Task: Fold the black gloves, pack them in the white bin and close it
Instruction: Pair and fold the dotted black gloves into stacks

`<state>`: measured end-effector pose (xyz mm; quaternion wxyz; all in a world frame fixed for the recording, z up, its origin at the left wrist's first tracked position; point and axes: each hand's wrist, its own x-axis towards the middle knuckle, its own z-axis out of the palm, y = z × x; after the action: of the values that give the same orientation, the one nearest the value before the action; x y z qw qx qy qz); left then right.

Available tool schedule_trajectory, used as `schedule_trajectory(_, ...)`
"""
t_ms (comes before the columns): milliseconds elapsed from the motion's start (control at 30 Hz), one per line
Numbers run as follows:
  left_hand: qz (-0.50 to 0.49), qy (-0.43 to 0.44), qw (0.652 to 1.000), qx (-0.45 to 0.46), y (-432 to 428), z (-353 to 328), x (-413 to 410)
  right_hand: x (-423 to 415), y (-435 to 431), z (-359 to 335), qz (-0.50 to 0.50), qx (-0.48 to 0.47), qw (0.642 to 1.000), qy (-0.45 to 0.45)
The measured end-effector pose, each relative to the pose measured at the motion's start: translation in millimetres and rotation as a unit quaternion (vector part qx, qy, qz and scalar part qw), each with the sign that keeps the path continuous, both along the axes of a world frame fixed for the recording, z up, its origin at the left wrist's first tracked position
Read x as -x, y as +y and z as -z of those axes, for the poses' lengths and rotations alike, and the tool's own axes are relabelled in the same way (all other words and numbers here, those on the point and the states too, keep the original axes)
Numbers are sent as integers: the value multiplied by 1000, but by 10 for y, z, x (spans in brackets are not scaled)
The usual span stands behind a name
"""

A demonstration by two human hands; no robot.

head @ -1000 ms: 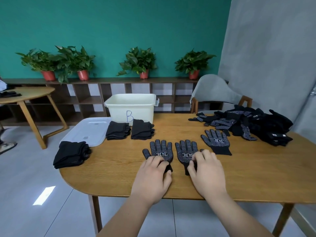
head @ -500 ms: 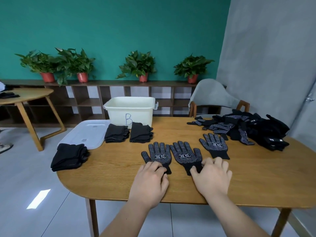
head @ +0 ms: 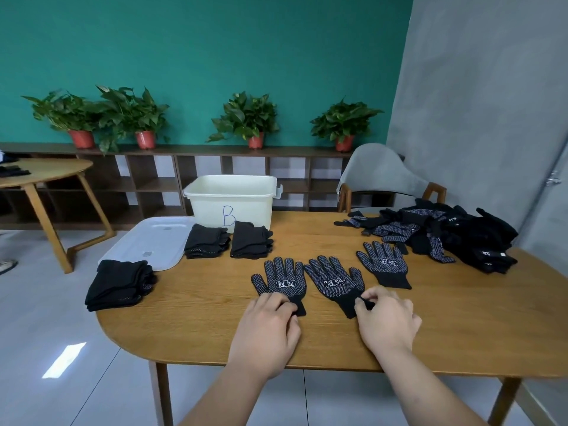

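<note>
- The left hand has its fingers curled onto the cuff of the left glove, holding it against the table.
- The right hand pinches the cuff of the middle glove; half a second ago its fingers lay spread flat there.
- The middle glove now leans toward 11 o'clock, where a second ago it pointed straight at 12.
- A third glove lies flat, palm dots up, at 1 o'clock from the right hand.
- The loose glove pile sits at 2 o'clock.
- The white bin, marked B, stands open at 11 o'clock, with its lid flat to its left.
- Two folded stacks lie just before the bin, and another stack sits at 9 o'clock, by the table edge.
- Beyond are a grey chair, a round table and potted plants on a low shelf.
</note>
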<state>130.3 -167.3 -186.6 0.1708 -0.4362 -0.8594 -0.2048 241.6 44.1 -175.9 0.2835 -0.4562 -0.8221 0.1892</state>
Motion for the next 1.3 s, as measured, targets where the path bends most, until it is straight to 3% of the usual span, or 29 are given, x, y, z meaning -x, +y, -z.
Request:
schedule_trajectory(333,-39,-17,999,18,-8,-42,-18,-83,-7,-56,-62,57,983,165)
schedule_trajectory(567,-36,-14,999,31,9,-48,-10,-130,-20,-120,-77,86,968,221)
schedule_trajectory(733,-58,-30,997,31,10,-78,-33,-202,-60,-278,-131,5,972,197)
schedule_trajectory(933,-33,-30,998,42,-3,-98,-14,-206,-91,-958,-233,-124,947,184)
schedule_trajectory(1167,-20,-36,999,21,-15,-69,-4,-96,-43,-1565,-298,-122,925,201)
schedule_trajectory(1300,3,-47,999,18,-12,-82,0,80,61,-1658,-335,-132,924,128)
